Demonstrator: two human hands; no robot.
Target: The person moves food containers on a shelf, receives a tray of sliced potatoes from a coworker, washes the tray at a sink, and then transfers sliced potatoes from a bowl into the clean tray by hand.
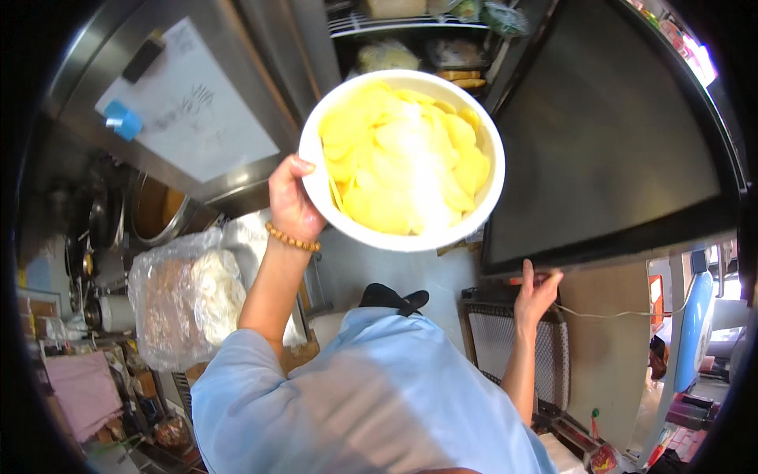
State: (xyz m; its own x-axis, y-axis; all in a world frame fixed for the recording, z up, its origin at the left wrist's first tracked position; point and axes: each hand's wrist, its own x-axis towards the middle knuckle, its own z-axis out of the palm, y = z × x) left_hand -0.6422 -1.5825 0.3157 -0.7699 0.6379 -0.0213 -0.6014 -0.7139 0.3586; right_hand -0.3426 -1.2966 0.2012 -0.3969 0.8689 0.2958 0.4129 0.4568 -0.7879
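Observation:
My left hand (pixel 294 197), with a beaded bracelet at the wrist, grips the left rim of a white bowl (pixel 309 183), thumb over the edge. Thin round yellow slices (pixel 371 158) that look like potato fill the bowl, with bright glare across their middle. The bowl is held up in front of an open refrigerator (pixel 410 31). At the right, my right hand (pixel 538 294) has its fingers on the near edge of the dark-panelled refrigerator door (pixel 608 150), which stands swung out; some fingertips are hidden behind that edge.
Bagged food (pixel 387 57) sits on the refrigerator's wire shelves. A steel door (pixel 260 87) with a paper sheet (pixel 189 103) stands left. Below it are a metal pot (pixel 162 209) and a plastic bag of food (pixel 185 292). A mesh-sided rack (pixel 553 347) stands right of my legs.

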